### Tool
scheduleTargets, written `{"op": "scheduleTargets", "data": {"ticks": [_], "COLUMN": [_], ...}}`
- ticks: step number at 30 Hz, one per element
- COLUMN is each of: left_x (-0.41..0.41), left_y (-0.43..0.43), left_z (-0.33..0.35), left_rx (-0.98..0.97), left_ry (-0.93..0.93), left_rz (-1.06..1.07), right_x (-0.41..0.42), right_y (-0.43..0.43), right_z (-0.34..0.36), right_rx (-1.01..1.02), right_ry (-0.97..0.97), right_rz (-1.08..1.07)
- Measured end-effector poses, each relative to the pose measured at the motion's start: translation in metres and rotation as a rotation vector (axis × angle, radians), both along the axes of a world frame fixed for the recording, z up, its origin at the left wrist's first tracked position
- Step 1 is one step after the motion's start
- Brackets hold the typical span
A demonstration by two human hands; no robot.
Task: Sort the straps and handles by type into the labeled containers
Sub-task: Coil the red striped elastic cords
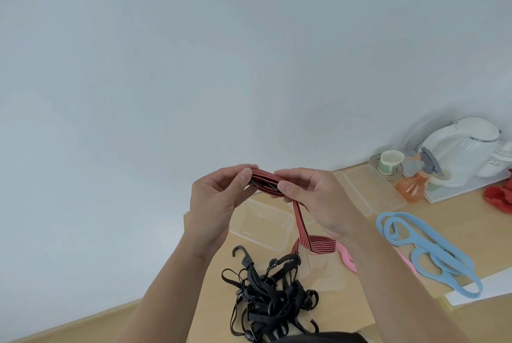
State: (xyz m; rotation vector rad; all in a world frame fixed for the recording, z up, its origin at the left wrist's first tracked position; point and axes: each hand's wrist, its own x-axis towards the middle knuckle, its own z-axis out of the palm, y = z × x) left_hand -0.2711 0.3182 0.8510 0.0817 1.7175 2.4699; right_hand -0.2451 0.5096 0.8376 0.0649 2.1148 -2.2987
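Just one wide head cam, looking forward and down, close over the hands, wall filling the top, tabletop (454, 234) low.

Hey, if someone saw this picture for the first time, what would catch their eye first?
The red striped strap, folded and pinched between the left hand and right hand mid-frame, its tail hanging down. Next, the tangled black straps with hooks on the table just below, and the blue loops lying to the right.

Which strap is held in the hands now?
The red striped strap: left hand and right hand pinch it; black straps, blue straps and pink strap lie on the table.
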Motion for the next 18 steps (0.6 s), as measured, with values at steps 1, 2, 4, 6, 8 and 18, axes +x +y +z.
{"op": "scheduleTargets", "data": {"ticks": [1, 2, 4, 6, 8, 18], "left_x": [0.0, 0.001, 0.0, 0.0, 0.0, -0.006], "left_y": [0.0, 0.001, 0.002, 0.002, 0.002, -0.013], "left_z": [0.0, 0.0, 0.0, 0.0, 0.0, 0.004], "left_rx": [0.009, 0.014, 0.02, 0.03, 0.047, -0.158], "left_ry": [0.003, 0.006, 0.007, 0.006, 0.005, -0.034], "left_rz": [0.004, 0.009, 0.017, 0.02, 0.015, -0.203], "right_x": [0.0, -0.001, -0.002, -0.002, -0.001, 0.0], "right_y": [0.0, -0.001, -0.004, -0.007, -0.008, 0.001], "right_z": [-0.001, -0.002, -0.004, -0.003, -0.001, 0.002], "right_rx": [0.02, 0.046, 0.08, 0.079, 0.07, 0.043], "right_ry": [0.016, 0.035, 0.071, 0.093, 0.104, 0.1], "right_rz": [-0.012, -0.03, -0.069, -0.094, -0.107, -0.133]}}
